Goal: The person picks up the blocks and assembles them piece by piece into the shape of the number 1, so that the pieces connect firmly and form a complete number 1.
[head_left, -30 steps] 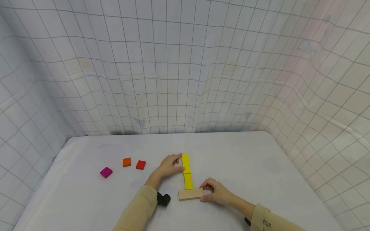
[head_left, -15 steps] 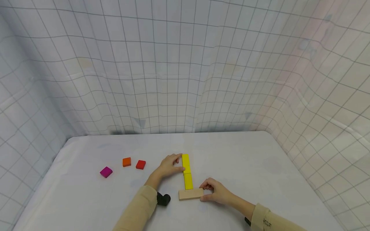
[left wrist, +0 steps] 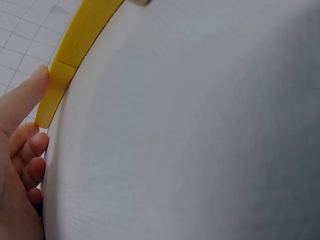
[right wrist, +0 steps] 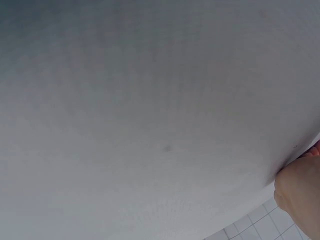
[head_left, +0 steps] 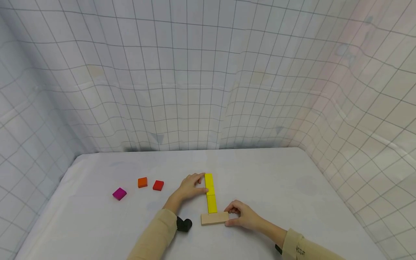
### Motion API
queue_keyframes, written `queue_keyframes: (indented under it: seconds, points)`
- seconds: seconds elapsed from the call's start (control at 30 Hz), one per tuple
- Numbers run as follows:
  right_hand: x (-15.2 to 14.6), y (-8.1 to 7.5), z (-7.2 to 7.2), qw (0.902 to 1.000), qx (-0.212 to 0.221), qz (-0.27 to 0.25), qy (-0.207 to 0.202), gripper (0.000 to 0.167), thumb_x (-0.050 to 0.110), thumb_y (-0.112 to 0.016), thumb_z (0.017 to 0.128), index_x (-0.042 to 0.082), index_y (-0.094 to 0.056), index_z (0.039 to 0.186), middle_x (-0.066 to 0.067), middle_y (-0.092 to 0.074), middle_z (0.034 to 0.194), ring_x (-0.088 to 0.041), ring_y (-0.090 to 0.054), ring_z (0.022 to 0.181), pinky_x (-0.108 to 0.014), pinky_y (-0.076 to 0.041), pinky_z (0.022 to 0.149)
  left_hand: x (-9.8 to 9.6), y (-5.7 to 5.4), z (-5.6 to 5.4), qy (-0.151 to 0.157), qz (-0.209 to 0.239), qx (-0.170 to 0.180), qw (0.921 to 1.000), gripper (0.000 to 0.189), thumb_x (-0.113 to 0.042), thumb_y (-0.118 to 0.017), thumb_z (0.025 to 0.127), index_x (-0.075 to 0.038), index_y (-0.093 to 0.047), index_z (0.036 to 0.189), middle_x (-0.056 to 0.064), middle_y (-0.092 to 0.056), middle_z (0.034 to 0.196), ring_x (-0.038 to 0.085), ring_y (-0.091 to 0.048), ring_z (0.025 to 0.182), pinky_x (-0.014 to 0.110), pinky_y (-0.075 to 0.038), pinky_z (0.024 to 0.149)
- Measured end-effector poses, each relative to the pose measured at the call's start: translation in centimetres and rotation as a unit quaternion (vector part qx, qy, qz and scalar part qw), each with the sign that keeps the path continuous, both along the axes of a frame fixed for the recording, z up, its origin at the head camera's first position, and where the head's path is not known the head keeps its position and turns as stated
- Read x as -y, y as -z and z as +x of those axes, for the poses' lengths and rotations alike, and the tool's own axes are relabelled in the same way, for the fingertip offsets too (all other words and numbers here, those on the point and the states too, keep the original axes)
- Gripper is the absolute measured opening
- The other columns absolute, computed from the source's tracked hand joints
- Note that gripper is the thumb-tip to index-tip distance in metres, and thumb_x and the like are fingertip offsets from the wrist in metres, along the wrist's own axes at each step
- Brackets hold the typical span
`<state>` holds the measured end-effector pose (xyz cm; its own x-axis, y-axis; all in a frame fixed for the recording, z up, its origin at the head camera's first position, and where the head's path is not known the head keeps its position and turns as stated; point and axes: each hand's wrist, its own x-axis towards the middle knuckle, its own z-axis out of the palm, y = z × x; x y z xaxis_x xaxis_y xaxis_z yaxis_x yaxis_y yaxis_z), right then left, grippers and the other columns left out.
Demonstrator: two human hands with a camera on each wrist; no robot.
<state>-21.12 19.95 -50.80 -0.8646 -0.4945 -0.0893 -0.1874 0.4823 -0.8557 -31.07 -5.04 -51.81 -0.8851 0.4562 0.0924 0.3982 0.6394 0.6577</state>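
Note:
Yellow rectangular blocks lie end to end in a row in the middle of the table. My left hand is at the left side of the far yellow block. Its index fingertip touches the far end and its thumb the left side, while the other fingers curl under. A seam between yellow pieces shows in the left wrist view. Crosswise at the near end lies a plain wooden block. My right hand holds that block's right end between thumb and index finger. In the right wrist view only part of this hand appears.
To the left on the white-covered table lie a red block, an orange block and a magenta block. A grid-patterned white curtain surrounds the back and sides. A black wrist device sits at my left cuff.

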Motion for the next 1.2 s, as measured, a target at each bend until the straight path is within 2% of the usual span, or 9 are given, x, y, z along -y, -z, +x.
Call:
queue_keyframes:
  seconds: [0.23,0.4,0.53,0.67,1.0,1.2]
  points:
    - [0.0,0.1,0.0,1.0000,0.002,0.002,0.002,0.034,0.023,-0.076,0.074,0.008,-0.059,0.100,-0.001,-0.053,0.095,-0.013,-0.044,0.087,-0.021,-0.038,0.079,0.1,0.2,0.0,-0.003,0.019,-0.001,0.9998,0.060,-0.035,-0.068,0.079,-0.003,-0.050,0.126,-0.006,-0.041,0.082,0.012,-0.035,0.076,0.027,-0.026,0.068]
    - [0.0,0.1,0.0,1.0000,0.002,0.007,0.003,0.034,0.023,-0.076,0.074,0.008,-0.059,0.100,0.000,-0.052,0.094,-0.012,-0.044,0.086,-0.020,-0.038,0.079,0.3,0.2,0.2,-0.009,0.085,0.013,0.9962,0.056,-0.027,-0.068,0.080,0.000,-0.050,0.126,-0.001,-0.049,0.085,0.014,-0.039,0.078,0.028,-0.030,0.070]
    - [0.0,0.1,0.0,1.0000,0.003,0.007,0.004,0.034,0.023,-0.076,0.074,0.008,-0.059,0.099,0.000,-0.052,0.094,-0.012,-0.044,0.086,-0.020,-0.038,0.079,0.4,0.1,0.4,-0.021,0.145,0.033,0.9887,0.053,-0.018,-0.069,0.081,0.001,-0.051,0.126,0.004,-0.053,0.088,0.016,-0.041,0.079,0.029,-0.034,0.072]
    - [0.0,0.1,0.0,1.0000,0.003,0.006,0.003,0.034,0.023,-0.076,0.074,0.008,-0.059,0.099,0.000,-0.052,0.094,-0.013,-0.044,0.087,-0.020,-0.038,0.079,0.5,0.2,0.6,-0.033,0.181,0.040,0.9821,0.052,-0.014,-0.069,0.080,0.000,-0.050,0.126,0.005,-0.054,0.091,0.016,-0.044,0.080,0.028,-0.036,0.072]
    - [0.0,0.1,0.0,1.0000,-0.003,0.000,-0.001,0.034,0.021,-0.076,0.074,0.007,-0.059,0.099,-0.001,-0.053,0.094,-0.011,-0.044,0.086,-0.020,-0.038,0.078,1.1,0.2,1.5,-0.058,0.211,0.036,0.9751,0.049,-0.012,-0.070,0.079,0.000,-0.053,0.123,0.006,-0.055,0.092,0.018,-0.047,0.081,0.031,-0.039,0.075]
    - [0.1,0.0,0.1,1.0000,0.001,-0.001,0.002,0.034,0.022,-0.076,0.074,0.007,-0.059,0.100,-0.001,-0.052,0.094,-0.012,-0.044,0.086,-0.020,-0.038,0.078,2.0,-0.3,2.6,-0.075,0.192,0.021,0.9784,0.051,-0.015,-0.072,0.078,-0.004,-0.053,0.125,0.002,-0.055,0.093,0.017,-0.047,0.083,0.032,-0.041,0.077]
